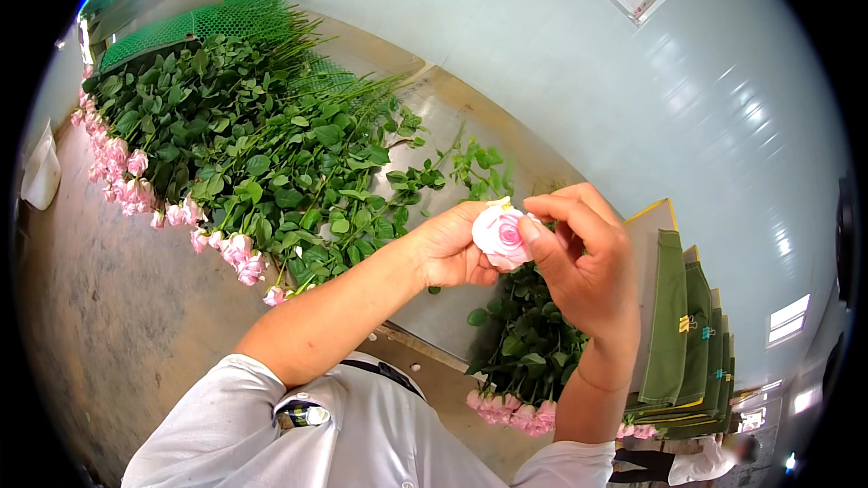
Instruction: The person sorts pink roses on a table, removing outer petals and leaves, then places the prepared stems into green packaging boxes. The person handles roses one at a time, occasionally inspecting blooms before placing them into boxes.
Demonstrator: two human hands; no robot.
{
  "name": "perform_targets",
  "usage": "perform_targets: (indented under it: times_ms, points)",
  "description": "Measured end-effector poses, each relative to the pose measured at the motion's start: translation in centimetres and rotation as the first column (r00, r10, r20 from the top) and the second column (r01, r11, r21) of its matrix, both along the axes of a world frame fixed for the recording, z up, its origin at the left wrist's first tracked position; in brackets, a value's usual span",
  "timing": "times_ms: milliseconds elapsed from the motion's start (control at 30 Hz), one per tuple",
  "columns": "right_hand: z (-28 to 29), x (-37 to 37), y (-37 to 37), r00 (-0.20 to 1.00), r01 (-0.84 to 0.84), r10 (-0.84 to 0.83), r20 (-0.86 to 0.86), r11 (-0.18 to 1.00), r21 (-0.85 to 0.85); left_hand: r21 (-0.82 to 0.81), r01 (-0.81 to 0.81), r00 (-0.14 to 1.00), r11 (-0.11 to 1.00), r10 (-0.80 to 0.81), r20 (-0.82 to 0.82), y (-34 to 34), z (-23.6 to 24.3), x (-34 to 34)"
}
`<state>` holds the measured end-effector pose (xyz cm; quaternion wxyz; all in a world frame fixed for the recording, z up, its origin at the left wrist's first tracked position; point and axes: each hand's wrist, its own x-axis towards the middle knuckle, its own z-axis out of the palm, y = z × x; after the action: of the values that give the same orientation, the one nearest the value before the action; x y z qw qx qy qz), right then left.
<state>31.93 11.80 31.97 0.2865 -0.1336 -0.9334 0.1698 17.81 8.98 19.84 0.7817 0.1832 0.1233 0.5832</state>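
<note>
A pale pink rose [500, 237] with a deeper pink centre is held up in front of me, its bloom facing me. My left hand [452, 246] is closed around it just below the head, from the left. The thumb and fingertips of my right hand [586, 258] pinch the outer petals on the bloom's right side. A leafy green stem [481, 167] shows behind the hands; whether it belongs to this rose I cannot tell.
A large heap of pink roses [244, 126] lies on the metal table [438, 303] at left, heads overhanging the near edge, with green mesh [172, 34] over the stems. Another rose bunch [533, 334] lies right, beside clipped green fabric panels [665, 325]. Another person [701, 463] stands far right.
</note>
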Motion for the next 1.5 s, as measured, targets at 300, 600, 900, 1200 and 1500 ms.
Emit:
perform_targets:
  times_ms: [300, 600, 900, 1200, 1500]
  points:
    - [-0.7, 0.6, 1.7, 0.999, 0.001, -0.002, 0.04, 1.0, 0.025, -0.02, 0.055, 0.998, 0.998, -0.055, -0.01, 0.6, -0.4, 0.8]
    - [0.1, 0.5, 3.2, 0.976, -0.153, 0.176, 0.126, 0.973, -0.171, -0.052, 0.086, 0.956, 0.995, -0.097, -0.277, 0.6, -1.4, 1.9]
    - [-7.0, 4.9, 9.0, 0.959, -0.096, -0.145, -0.243, 0.642, -0.761, -0.098, 0.09, 0.976, 0.991, -0.107, -0.191, 1.2, -3.5, 0.9]
    - [-19.2, 1.9, 9.2, 0.909, -0.078, -0.378, -0.175, 0.257, -0.963, -0.118, 0.068, 0.979, 0.991, -0.09, -0.185, 1.0, -4.5, 0.7]
    - [-19.8, 0.8, 8.5, 0.869, -0.092, -0.439, -0.227, 0.309, -0.947, -0.184, 0.023, 0.978, 0.983, -0.06, -0.2, 0.4, -4.4, 0.9]
